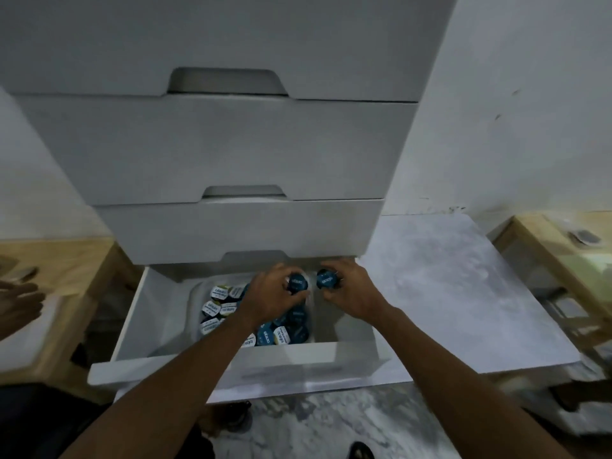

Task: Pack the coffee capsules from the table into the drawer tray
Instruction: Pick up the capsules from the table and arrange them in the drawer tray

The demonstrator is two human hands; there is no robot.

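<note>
The bottom white drawer [231, 362] stands pulled open in front of me. Inside it a clear tray [195, 293] holds several coffee capsules [218, 304], some with white-and-green lids, others blue. My left hand [268, 293] hovers over the back of the tray, closed around a blue capsule [298, 282]. Just to its right, my right hand [351, 291] grips a second blue capsule [326, 280] above the drawer's back right part. My left forearm hides part of the capsule pile.
Three shut white drawers [231, 160] stack above the open one. A pale marbled tabletop [457, 293] lies to the right, with a wooden stand [563, 253] beyond it. Another wooden surface [59, 266] is at left, where another person's hand [16, 306] reaches in.
</note>
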